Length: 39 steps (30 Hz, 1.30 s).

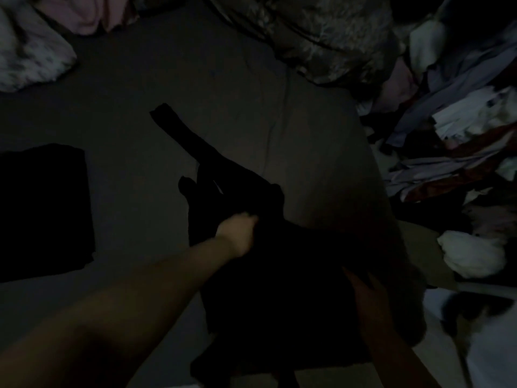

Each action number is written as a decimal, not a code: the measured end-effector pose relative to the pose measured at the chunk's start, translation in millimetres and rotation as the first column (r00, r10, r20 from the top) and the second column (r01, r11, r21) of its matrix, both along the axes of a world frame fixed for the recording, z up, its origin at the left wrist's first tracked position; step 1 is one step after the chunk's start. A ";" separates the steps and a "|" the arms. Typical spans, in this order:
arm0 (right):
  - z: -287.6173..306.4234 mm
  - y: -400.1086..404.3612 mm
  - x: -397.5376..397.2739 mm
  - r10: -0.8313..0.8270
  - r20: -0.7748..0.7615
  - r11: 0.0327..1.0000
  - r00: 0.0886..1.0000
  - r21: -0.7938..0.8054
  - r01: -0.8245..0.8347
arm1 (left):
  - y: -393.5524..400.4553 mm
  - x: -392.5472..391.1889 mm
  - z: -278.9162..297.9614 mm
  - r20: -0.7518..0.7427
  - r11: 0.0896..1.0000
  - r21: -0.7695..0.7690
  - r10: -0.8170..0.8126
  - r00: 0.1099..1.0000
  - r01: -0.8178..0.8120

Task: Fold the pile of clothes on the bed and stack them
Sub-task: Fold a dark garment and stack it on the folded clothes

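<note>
The room is very dark. A black garment [279, 289] lies spread on the grey bed sheet [223, 93], one long strip of it reaching up and left. My left hand [239, 231] pinches the garment near its upper middle. My right hand [366, 292] rests flat with fingers spread on the garment's right side. A folded black piece [44, 211] lies flat at the left. A heap of mixed unfolded clothes [453, 141], white, lilac and dark red, fills the right side.
A rumpled patterned blanket [321, 32] lies at the top. A white spotted cloth [28, 57] and something pink [84, 15] sit at the top left. A white bundle [472, 256] lies at the right beside the bed's edge.
</note>
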State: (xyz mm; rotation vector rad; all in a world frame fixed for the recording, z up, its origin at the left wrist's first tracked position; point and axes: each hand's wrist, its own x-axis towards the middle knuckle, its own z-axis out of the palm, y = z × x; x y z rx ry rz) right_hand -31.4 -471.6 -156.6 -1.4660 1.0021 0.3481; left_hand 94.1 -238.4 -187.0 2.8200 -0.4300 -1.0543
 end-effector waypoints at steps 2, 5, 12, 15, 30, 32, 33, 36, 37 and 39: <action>-15.2 -16.2 -3.3 0.011 -0.005 1.000 1.000 0.026 -0.011 | -35.6 43.5 5.4 0.120 0.995 0.022 -0.099 0.988 0.097; -33.2 -30.4 -2.9 -0.005 -0.057 0.997 0.998 0.078 0.010 | -80.7 72.7 -8.8 0.109 0.913 0.230 -0.368 0.923 0.337; -46.1 -51.8 9.8 0.013 -0.001 0.998 1.000 -0.067 -0.013 | -99.1 82.2 -58.4 0.005 0.833 0.436 -0.381 0.925 0.341; -42.5 -66.5 6.0 -0.055 0.091 0.988 0.994 -0.136 0.067 | -82.3 73.2 -57.3 0.177 0.925 0.309 -0.282 0.943 0.219; 173.8 -48.4 85.9 0.373 0.295 0.926 0.880 -0.174 -0.334 | 51.5 57.3 287.3 0.180 0.990 0.064 0.110 0.977 -0.123; 220.1 -35.8 96.7 0.480 0.340 0.877 0.809 -0.181 -0.445 | 73.1 47.0 327.8 0.221 0.982 0.010 0.182 0.958 -0.189; 238.5 -30.4 101.9 0.537 0.361 0.844 0.762 -0.238 -0.481 | 84.6 41.5 346.9 0.243 0.977 -0.022 0.213 0.946 -0.214; 282.4 -18.7 118.8 0.615 0.458 0.779 0.642 -0.476 -0.408 | 116.1 26.6 392.1 0.334 0.956 -0.145 0.291 0.897 -0.256; 297.2 -15.9 125.1 0.630 0.491 0.763 0.602 -0.535 -0.361 | 125.5 22.1 404.2 0.356 0.944 -0.186 0.324 0.876 -0.274; 327.7 -11.0 136.9 0.659 0.521 0.732 0.543 -0.609 -0.305 | 145.7 18.5 423.9 0.409 0.910 -0.307 0.390 0.825 -0.278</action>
